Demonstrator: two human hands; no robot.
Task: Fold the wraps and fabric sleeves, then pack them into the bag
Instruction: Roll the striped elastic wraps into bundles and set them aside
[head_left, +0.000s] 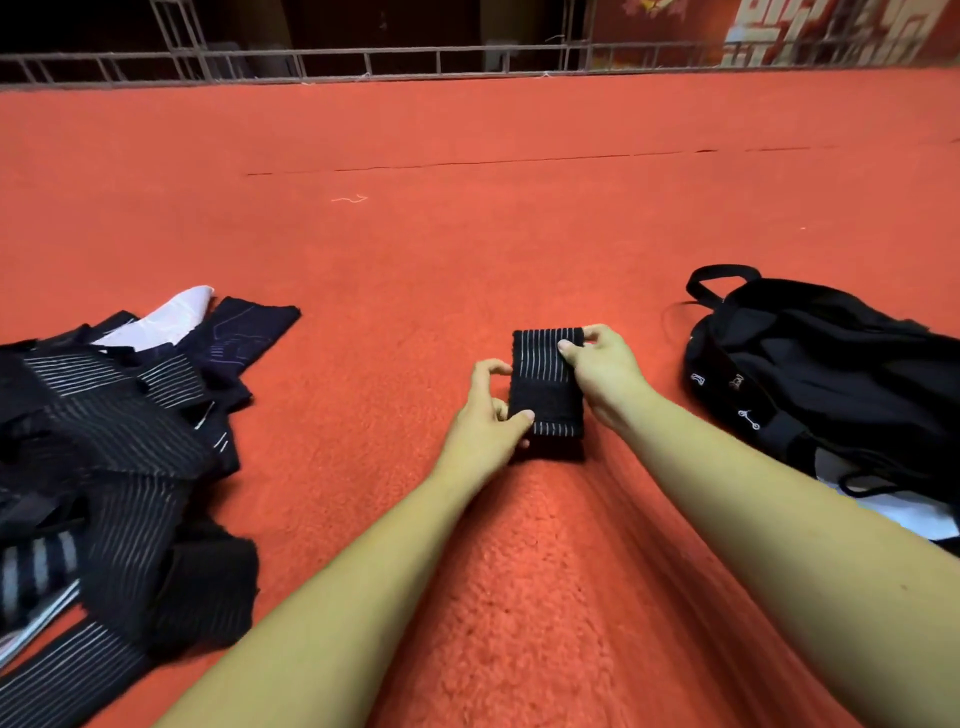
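red carpet (467, 234) runs out to a metal railing (363, 57) at the far edge, and everything lies on it. far left, the pile of wraps and sleeves (104, 441) is heaped and crossed over itself: dark striped bands with a white piece (171, 317) poking out at the back. i judge that pulling one band free could drag its neighbours along, because they overlap.

in the middle, the left hand (485, 415) pinches the near left edge of the folded wrap (548, 387), thumb on top and fingers curled against its side. the wrap sits as a compact striped rectangle on the carpet between both hands, well apart from the pile. the right hand (605, 369) pinches its far right corner between thumb and fingers.

my main worry is here. the material looks elastic, so if either grip lets go before the layers are pressed flat, i expect the fold to spring open. a one-handed carry to the right would risk the same.

far right, the black bag (831, 379) lies slumped, near the right arm but apart from the wrap. i cannot tell where its mouth is or whether it is open. if it is collapsed, the wrap could catch on the fabric going in and come undone.
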